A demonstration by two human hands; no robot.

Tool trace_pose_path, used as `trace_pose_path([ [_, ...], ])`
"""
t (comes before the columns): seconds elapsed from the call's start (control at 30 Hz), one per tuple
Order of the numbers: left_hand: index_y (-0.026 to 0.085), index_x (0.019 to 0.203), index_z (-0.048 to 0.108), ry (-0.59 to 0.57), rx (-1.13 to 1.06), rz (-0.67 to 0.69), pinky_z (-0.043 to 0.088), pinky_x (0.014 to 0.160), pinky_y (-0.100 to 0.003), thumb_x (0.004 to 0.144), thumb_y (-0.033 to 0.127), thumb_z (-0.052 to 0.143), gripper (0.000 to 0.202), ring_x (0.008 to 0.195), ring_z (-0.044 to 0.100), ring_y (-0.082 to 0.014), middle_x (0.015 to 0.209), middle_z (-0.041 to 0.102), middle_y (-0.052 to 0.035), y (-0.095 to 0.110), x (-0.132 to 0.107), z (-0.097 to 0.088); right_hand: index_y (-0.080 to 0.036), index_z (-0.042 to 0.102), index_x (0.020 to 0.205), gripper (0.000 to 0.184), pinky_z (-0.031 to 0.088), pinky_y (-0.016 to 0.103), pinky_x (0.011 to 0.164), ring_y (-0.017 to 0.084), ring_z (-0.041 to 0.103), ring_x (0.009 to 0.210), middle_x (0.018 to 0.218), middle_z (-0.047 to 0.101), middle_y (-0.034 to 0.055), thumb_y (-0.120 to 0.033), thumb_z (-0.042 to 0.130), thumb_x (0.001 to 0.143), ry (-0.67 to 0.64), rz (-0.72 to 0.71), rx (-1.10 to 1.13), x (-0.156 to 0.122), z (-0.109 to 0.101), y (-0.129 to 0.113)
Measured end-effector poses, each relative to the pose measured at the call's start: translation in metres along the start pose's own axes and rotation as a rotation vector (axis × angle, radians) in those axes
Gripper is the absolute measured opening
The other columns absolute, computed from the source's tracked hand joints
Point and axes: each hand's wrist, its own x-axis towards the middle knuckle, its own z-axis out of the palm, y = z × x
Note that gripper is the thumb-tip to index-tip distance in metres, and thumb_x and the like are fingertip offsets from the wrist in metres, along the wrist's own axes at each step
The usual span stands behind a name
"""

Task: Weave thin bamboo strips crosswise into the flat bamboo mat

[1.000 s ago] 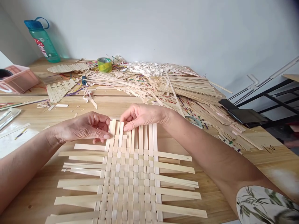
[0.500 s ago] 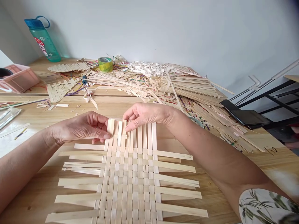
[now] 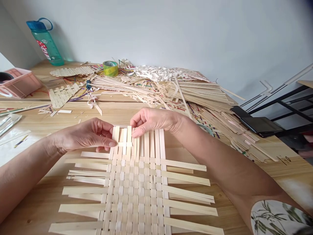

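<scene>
A flat mat (image 3: 135, 192) of pale wood strips, woven over and under, lies in front of me with loose strip ends along both sides. At its far left corner my left hand (image 3: 97, 135) is closed, thumb pressing the edge beside a short cross strip (image 3: 125, 144). That cross strip passes among the first few upright strips. My right hand (image 3: 149, 122) pinches near the top of an upright strip (image 3: 134, 143) just right of the cross strip's end. Its fingertips are partly hidden behind the strips.
Behind the mat lie heaps of loose strips (image 3: 200, 93), white curled shavings (image 3: 158, 72) and a tape roll (image 3: 110, 68). A teal bottle (image 3: 47, 44) and a pink basket (image 3: 23, 83) stand at left. A dark phone-like device (image 3: 261, 124) rests at the right edge.
My right hand has shifted slightly right. The cross strip shows more plainly across the front of the uprights. The loose ends at the mat's right side have swung slightly outward and down; my left hand stays put.
</scene>
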Motion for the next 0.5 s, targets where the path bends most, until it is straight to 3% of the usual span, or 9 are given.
trace_pose_path([
  [0.23,0.011,0.077,0.07,0.022,0.063,-0.041,0.043,0.051,-0.018,0.078,0.035,0.078,0.025,0.055,0.053,-0.0083,0.064,0.061,0.0002,0.0007,-0.0019,-0.002,-0.014,0.073,0.075,0.013,0.045,0.021,0.067,0.008,0.059,0.067,0.072,0.07,-0.0017,-0.023,0.081,0.071,0.022,-0.062,-0.023,-0.0038,0.0003,-0.0029],
  [0.5,0.019,0.066,0.071,0.008,0.028,-0.075,0.038,0.043,-0.018,0.072,0.041,0.084,0.027,0.047,0.05,-0.008,0.061,0.063,-0.0013,-0.0089,0.0013,-0.005,-0.015,0.073,0.077,0.008,0.047,0.023,0.073,0.008,0.059,0.069,0.074,0.07,-0.0016,-0.022,0.077,0.076,-0.032,-0.085,-0.017,-0.0037,0.0023,-0.0044],
])
